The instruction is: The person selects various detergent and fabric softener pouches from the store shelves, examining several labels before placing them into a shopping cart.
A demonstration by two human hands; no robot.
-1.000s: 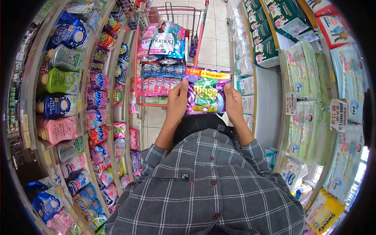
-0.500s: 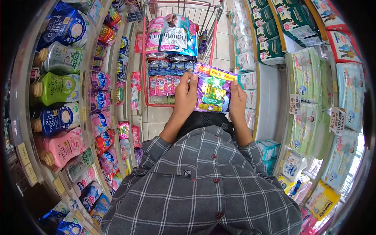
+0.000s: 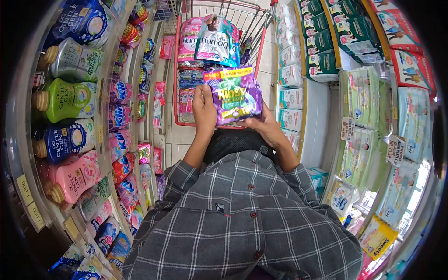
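A purple Rinso packet with a yellow strip along its top is held up in front of my body, its printed front facing me. My left hand grips its left edge, fingers closed on it. At the lower right corner, my right hand holds the packet with the thumb on its front. Beyond the packet stands a shopping cart with red edges. Downy pouches lie in the cart, with smaller blue and pink sachets nearer to me, partly hidden by the packet and my left hand.
Shelves on the left carry bottles such as a green one and a pink one, plus Kiln-like pink-purple packets. Diaper packs fill shelves on the right. Pale floor tiles show beside the cart.
The packet has shifted left and tilted, its front turned slightly. My left hand has moved left with it, and my right hand has slid down from the right edge to the lower right corner.
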